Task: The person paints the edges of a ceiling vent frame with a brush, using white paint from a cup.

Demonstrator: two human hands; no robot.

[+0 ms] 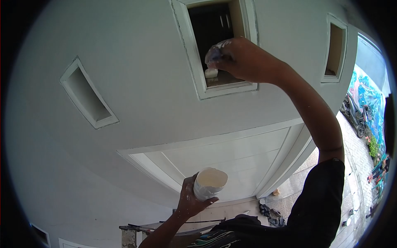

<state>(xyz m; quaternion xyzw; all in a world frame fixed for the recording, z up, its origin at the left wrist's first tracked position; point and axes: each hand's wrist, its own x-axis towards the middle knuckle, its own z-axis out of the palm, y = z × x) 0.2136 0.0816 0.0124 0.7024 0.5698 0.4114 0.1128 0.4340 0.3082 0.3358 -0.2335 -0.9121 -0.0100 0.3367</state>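
Note:
My left hand (193,198) is wrapped round a white plastic cup (204,191) with cream-white paint inside, held tilted below the wall openings. Raised high, my right hand (233,58) is closed on a paintbrush (211,73) whose white, paint-covered end points down. The brush overlaps the lower left corner of a framed opening (200,89) in the wall. White paint smears show on both hands. The handle is mostly hidden by my right fingers.
Smaller framed openings sit to the left (108,121) and right (326,78) in the pale wall (144,82). Below is a white panelled door (231,159). A worn stand (129,236), a black plastic bag (271,215) and a parked motorbike (356,115) also show.

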